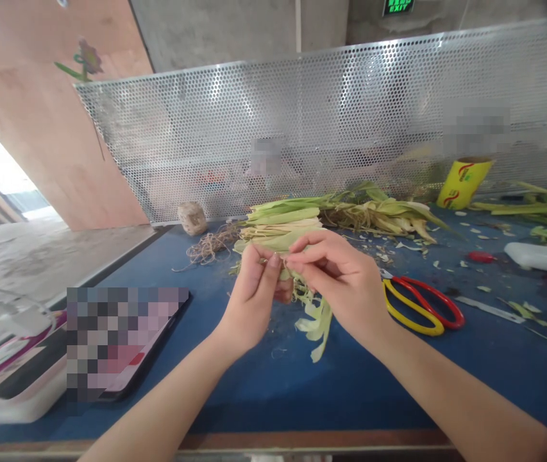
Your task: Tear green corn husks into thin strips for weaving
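My left hand [251, 305] and my right hand [343, 276] meet over the middle of the table, fingertips pinched close together. Between them is a pale green corn husk [317, 328], its torn, curling strips hanging below my fingers. The exact spot that my fingertips pinch is small and partly hidden by them. Just beyond my hands lies a stack of flat corn husks [283, 221], with more crumpled husks [383, 215] to its right. Scissors [424, 305] with red and yellow handles lie beside my right wrist, their blades partly hidden behind it.
Tangled brown twine [213, 244] and a pale block [192, 218] lie at the back left. A dark-edged device [158, 340] with a blurred screen lies left. At right are a yellow roll [465, 183], a thin metal tool [489, 310] and husk scraps. A perforated metal screen [302, 122] stands behind.
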Tool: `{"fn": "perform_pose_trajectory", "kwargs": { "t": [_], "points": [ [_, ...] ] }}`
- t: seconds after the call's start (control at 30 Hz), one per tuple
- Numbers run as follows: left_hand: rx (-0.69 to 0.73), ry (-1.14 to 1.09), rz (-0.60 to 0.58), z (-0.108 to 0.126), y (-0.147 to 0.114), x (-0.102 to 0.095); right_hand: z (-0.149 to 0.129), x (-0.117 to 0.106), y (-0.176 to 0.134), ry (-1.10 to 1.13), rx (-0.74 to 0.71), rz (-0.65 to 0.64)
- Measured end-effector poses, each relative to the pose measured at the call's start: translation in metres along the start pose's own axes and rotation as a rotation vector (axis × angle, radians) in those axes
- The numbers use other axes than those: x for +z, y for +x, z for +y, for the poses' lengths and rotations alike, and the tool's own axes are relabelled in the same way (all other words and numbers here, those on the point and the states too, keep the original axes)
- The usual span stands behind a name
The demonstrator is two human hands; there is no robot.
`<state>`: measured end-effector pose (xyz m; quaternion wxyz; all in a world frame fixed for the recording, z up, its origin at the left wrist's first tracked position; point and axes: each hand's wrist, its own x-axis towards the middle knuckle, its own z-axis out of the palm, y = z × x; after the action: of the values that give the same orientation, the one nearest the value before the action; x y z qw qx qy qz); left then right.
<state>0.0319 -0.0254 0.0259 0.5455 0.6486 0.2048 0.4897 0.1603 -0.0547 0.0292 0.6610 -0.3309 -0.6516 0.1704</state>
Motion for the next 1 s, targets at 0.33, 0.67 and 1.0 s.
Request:
{"fn": "perform_pose_trajectory", "kwargs": {
  "t": [0.33, 0.67, 1.0],
  "points": [
    [-0.184, -0.114, 0.107, 0.015, 0.005, -0.005, -0.001, -0.01, 0.003, 0.236, 0.046, -0.362],
    [-0.232, -0.186, 0.009, 0.016, 0.006, -0.008, 0.01, -0.012, 0.011, 0.617, 0.359, -0.361],
    [-0.18, -0.264, -0.149, 0.021, 0.001, -0.007, 0.004, -0.009, 0.01, 0.66, 0.466, -0.203]
  ]
}}
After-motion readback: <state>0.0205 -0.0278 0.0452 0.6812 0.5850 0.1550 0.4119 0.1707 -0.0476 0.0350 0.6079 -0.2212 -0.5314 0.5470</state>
